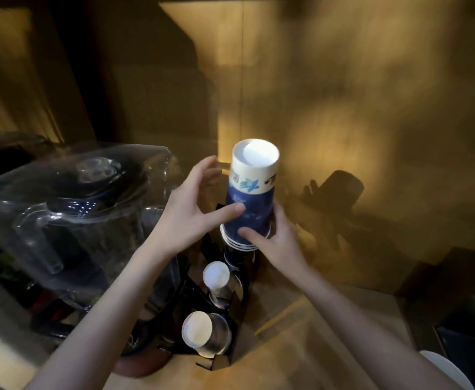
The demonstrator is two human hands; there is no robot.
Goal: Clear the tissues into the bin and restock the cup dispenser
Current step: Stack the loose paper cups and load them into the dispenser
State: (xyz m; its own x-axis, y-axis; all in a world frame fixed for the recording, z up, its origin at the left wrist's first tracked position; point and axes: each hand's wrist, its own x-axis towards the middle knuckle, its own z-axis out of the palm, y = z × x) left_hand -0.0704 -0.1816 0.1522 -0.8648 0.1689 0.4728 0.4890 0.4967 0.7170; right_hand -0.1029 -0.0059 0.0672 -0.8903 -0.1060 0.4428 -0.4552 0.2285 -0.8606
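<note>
Hands: left hand (191,212) and right hand (275,243) grip cups (249,204), an inverted stack above dispenser (216,313). Paper stack likely light and crushable; hold low on sides, near rims.

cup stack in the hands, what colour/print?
Cup stack: dark blue with light-blue bird print, cream band near the white base. Head view.

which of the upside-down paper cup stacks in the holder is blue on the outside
The blue patterned paper cup stack at the far end, held between both hands. The two nearer stacks show white bases and grey sides.
</note>
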